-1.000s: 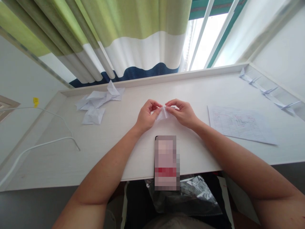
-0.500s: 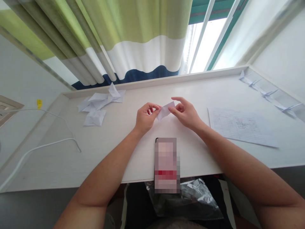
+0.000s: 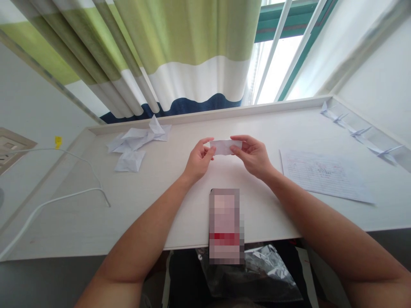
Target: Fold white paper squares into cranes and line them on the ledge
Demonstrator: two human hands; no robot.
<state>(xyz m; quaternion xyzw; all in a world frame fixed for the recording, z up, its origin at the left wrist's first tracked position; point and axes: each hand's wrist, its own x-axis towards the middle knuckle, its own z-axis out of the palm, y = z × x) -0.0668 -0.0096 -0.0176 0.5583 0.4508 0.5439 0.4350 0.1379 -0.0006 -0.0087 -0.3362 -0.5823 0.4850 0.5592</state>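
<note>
A small folded piece of white paper (image 3: 222, 148) is stretched level between my two hands above the desk. My left hand (image 3: 199, 160) pinches its left end between thumb and fingers. At the other end, the thumb and index finger of my right hand (image 3: 254, 156) close on the paper. Below the hands lies a phone (image 3: 224, 226) with a blurred-out screen, its lower end reaching past the desk's front edge.
Folded paper pieces (image 3: 138, 139) are heaped at the back left. Several folded paper shapes (image 3: 359, 131) line the right edge, near a lined written sheet (image 3: 324, 175). A white cable (image 3: 61, 194) crosses the left of the desk (image 3: 135, 218). Clear plastic (image 3: 272, 269) lies on the lap.
The paper has turned from a tilted angle to a level strip. My right hand's index finger, raised before, has come down onto the paper's right end.
</note>
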